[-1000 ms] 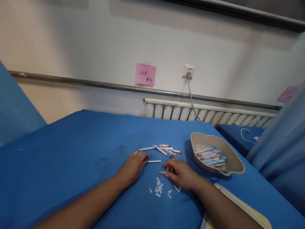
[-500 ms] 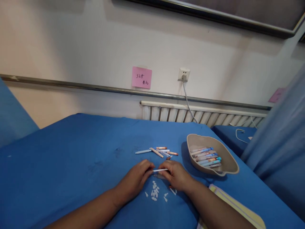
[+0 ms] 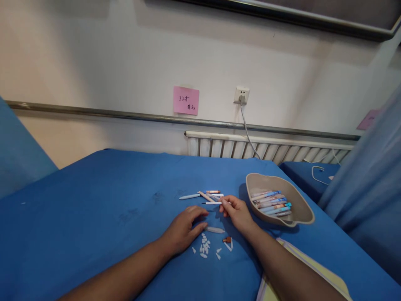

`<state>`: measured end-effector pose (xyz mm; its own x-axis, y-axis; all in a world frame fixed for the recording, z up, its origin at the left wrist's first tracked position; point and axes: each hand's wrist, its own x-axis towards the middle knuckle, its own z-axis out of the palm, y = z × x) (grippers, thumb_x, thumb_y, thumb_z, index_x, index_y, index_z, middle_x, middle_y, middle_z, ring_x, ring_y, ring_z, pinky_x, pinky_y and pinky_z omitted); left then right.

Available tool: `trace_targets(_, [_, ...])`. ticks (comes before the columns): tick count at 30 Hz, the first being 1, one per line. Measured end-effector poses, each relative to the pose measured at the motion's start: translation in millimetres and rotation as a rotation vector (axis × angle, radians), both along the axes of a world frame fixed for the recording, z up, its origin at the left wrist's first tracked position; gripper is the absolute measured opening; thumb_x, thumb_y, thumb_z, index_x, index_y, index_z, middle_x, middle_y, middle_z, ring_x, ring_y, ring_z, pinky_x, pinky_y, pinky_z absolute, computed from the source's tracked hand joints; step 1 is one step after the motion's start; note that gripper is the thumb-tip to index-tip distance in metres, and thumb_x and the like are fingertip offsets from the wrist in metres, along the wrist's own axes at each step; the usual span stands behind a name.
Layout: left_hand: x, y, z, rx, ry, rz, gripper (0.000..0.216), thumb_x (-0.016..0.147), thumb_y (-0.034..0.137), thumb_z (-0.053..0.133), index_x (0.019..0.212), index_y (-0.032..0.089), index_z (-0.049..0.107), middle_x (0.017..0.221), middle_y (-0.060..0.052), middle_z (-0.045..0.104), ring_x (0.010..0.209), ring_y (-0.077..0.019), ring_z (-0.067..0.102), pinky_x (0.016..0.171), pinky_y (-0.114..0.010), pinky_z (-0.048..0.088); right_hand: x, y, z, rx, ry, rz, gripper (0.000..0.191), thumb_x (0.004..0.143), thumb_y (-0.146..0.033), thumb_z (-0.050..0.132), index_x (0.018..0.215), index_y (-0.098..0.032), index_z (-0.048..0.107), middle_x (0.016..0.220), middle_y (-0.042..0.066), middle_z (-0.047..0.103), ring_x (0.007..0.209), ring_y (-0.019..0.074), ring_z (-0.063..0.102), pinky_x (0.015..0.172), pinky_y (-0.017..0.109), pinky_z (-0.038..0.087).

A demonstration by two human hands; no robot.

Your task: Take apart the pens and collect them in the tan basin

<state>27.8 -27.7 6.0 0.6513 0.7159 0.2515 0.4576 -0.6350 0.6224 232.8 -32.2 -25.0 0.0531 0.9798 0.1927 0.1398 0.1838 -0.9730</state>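
Between the thumb and fingers of my right hand (image 3: 234,213) is a thin white pen refill (image 3: 210,203) with a dark tip, pointing left. My left hand (image 3: 186,228) rests on the blue cloth, its thumb and fingers apart and nothing gripped. Its thumb is at the left end of a pale pen barrel (image 3: 215,230); whether they touch I cannot tell. Nearer me lies a pile of small white cone-shaped tips (image 3: 205,246). Brown pen parts (image 3: 227,240) and thin white pieces (image 3: 228,247) lie right of it. Several pen parts (image 3: 189,196) lie beyond my hands.
A beige basket (image 3: 302,209) with several pens stands to the right. Nearer me on that side is a yellow pad (image 3: 294,255), partly under my right forearm. Behind the blue-covered table (image 3: 94,200) are a white radiator (image 3: 219,146) and a metal rail (image 3: 140,116).
My hands have moved apart. The right went up and away with the refill; the left has loosened its grip. The pale barrel and brown parts now show more clearly on the cloth.
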Motion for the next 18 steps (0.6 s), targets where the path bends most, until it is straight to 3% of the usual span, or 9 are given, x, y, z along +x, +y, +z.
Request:
trace_targets(6, [15.1, -7.1, -1.2, 0.087, 0.137, -0.067, 0.01, 0.079, 0.028, 0.061, 0.086, 0.021, 0.061, 0.099, -0.004, 0.061, 0.093, -0.0208, 0.052, 0.083, -0.032, 0.04, -0.9, -1.4, -0.3, -0.012, 0.065, 0.017, 0.033, 0.078, -0.049, 0.054, 0.079, -0.016, 0.061, 0.059, -0.002, 0.058, 0.047, 0.0089, 0.046, 0.048, 0.021, 0.035])
trace_targets(12, [7.2, -4.3, 2.5, -0.016, 0.06, 0.121, 0.018, 0.087, 0.032, 0.045, 0.087, 0.02, 0.058, 0.079, -0.002, 0.06, 0.073, -0.0165, 0.054, 0.066, -0.026, 0.041, 6.9, -2.8, 0.8, -0.055, 0.225, -0.003, 0.035, 0.075, -0.049, 0.059, 0.081, -0.015, 0.062, 0.062, -0.001, 0.058, 0.049, 0.0081, 0.044, 0.049, 0.02, 0.033])
trace_targets(18, [-2.7, 4.1, 2.1, -0.109, -0.133, 0.217, 0.015, 0.08, 0.032, 0.054, 0.082, 0.018, 0.058, 0.071, 0.001, 0.058, 0.067, -0.0142, 0.053, 0.064, -0.024, 0.042, 8.1, -6.6, 2.9, -0.097, 0.288, -0.007, 0.035, 0.072, -0.049, 0.063, 0.077, -0.015, 0.063, 0.063, 0.0, 0.059, 0.05, 0.0077, 0.043, 0.05, 0.02, 0.032])
